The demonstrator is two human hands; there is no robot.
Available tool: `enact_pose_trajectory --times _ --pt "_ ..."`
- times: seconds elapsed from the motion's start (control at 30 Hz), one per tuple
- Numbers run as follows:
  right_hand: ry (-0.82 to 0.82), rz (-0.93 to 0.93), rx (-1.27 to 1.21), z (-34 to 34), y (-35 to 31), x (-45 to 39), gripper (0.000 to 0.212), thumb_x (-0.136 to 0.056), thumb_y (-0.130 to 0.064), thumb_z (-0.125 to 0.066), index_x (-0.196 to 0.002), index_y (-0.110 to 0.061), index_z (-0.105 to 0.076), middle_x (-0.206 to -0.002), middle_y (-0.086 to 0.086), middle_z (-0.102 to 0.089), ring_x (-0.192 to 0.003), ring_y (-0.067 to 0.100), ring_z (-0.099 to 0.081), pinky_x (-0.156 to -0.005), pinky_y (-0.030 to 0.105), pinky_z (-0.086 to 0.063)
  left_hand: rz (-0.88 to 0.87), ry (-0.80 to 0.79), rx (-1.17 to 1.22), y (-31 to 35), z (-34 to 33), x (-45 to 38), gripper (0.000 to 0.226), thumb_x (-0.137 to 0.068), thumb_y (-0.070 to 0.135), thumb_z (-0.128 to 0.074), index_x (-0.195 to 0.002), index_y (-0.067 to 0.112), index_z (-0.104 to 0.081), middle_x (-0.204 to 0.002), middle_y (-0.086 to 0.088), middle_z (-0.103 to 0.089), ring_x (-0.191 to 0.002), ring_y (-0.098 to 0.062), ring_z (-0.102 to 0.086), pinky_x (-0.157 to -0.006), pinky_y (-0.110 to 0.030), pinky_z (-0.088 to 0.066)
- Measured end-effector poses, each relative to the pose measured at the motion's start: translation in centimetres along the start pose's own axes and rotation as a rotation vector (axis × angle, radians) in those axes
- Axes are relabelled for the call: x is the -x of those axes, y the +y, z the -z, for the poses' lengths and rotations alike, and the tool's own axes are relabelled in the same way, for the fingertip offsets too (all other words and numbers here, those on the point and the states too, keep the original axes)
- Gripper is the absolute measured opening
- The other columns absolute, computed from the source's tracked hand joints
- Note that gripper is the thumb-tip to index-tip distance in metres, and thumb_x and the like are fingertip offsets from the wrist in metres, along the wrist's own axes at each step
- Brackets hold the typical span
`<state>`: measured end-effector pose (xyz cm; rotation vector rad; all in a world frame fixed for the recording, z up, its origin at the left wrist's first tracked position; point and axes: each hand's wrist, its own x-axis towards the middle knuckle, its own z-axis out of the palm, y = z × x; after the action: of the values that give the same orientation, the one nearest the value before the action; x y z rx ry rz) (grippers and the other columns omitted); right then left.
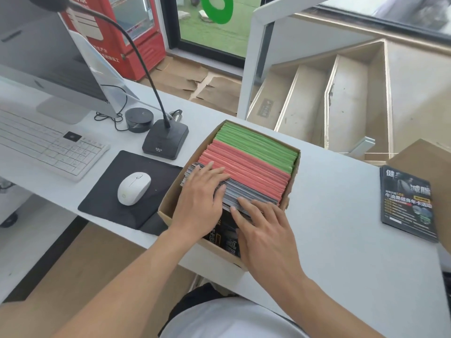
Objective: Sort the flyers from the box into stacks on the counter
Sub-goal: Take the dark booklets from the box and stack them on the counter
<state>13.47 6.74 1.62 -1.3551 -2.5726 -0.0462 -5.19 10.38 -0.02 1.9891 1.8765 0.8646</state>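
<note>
White counter bears box, flyer stack, mousepad, keyboard.

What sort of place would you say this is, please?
Probably a gym's reception desk: a gooseneck microphone by a monitor on a white counter, and a stack of dark fitness flyers.

Pale steps rise behind the white counter; flattened cardboard covers the floor by a glass door.
</note>
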Motion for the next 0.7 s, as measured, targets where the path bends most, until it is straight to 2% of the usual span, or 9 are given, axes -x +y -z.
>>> enact_pose_trajectory --times 0.17,0.37,0.47,0.57,0.63,0.7 --pt "-0.048 -0.021 0.054 -0.3 -1.0 1.0 0.062 -0.087 -0.017 -0.064 -0.147 -0.008 -0.05 -0.154 0.011 -0.046 -0.142 0.032 -0.044 -0.114 0.049 -0.039 -0.015 0.015 0.001 0.0 0.1 0.2 0.034 -0.107 0.026 -0.046 -0.136 0.022 -0.062 -0.148 0.009 -0.054 -0.15 -0.006 -0.028 -0.127 -0.033 -0.01" --pt "-0.114 -0.006 0.064 -0.3 -1.0 1.6 0.059 -0.1 -0.027 -0.042 -0.156 -0.009 -0.034 -0.163 0.01 -0.03 -0.153 0.032 -0.021 -0.12 0.052 -0.025 -0.023 0.019 -0.022 0.0 0.1 0.0 0.033 -0.106 0.026 -0.046 -0.135 0.021 -0.063 -0.147 0.005 -0.055 -0.149 -0.01 -0.031 -0.126 -0.027 -0.005" --pt "-0.095 -0.021 0.043 -0.2 -1.4 1.8 0.056 -0.1 -0.025 -0.047 -0.154 -0.01 -0.039 -0.163 0.011 -0.031 -0.153 0.033 -0.022 -0.12 0.052 -0.028 -0.038 0.021 -0.025 0.0 0.0 0.1 0.033 -0.107 0.026 -0.047 -0.135 0.02 -0.063 -0.147 0.004 -0.056 -0.149 -0.012 -0.031 -0.127 -0.031 -0.009" --pt "-0.019 -0.047 -0.011 0.1 -1.9 1.7 0.051 -0.092 -0.018 -0.066 -0.142 -0.013 -0.056 -0.151 0.011 -0.049 -0.141 0.034 -0.043 -0.114 0.048 -0.039 -0.036 0.022 -0.022 0.0 0.1 0.3 0.034 -0.107 0.027 -0.046 -0.135 0.021 -0.063 -0.147 0.005 -0.055 -0.15 -0.012 -0.03 -0.127 -0.035 -0.013" --pt "0.031 -0.075 -0.053 0.4 -2.0 1.5 0.051 -0.083 -0.012 -0.075 -0.132 -0.015 -0.063 -0.132 0.005 -0.06 -0.118 0.029 -0.056 -0.098 0.04 -0.049 -0.026 0.02 -0.015 0.0 0.2 0.5 0.034 -0.107 0.028 -0.047 -0.137 0.021 -0.061 -0.149 0.005 -0.053 -0.151 -0.011 -0.028 -0.127 -0.034 -0.011" --pt "0.08 -0.081 -0.112 0.5 -1.9 1.3 0.046 -0.08 -0.006 -0.076 -0.123 -0.016 -0.067 -0.116 0.001 -0.062 -0.101 0.025 -0.057 -0.084 0.035 -0.05 -0.023 0.008 -0.001 0.1 0.5 0.7 0.036 -0.107 0.03 -0.047 -0.14 0.021 -0.059 -0.152 0.005 -0.05 -0.152 -0.01 -0.025 -0.127 -0.032 -0.009"
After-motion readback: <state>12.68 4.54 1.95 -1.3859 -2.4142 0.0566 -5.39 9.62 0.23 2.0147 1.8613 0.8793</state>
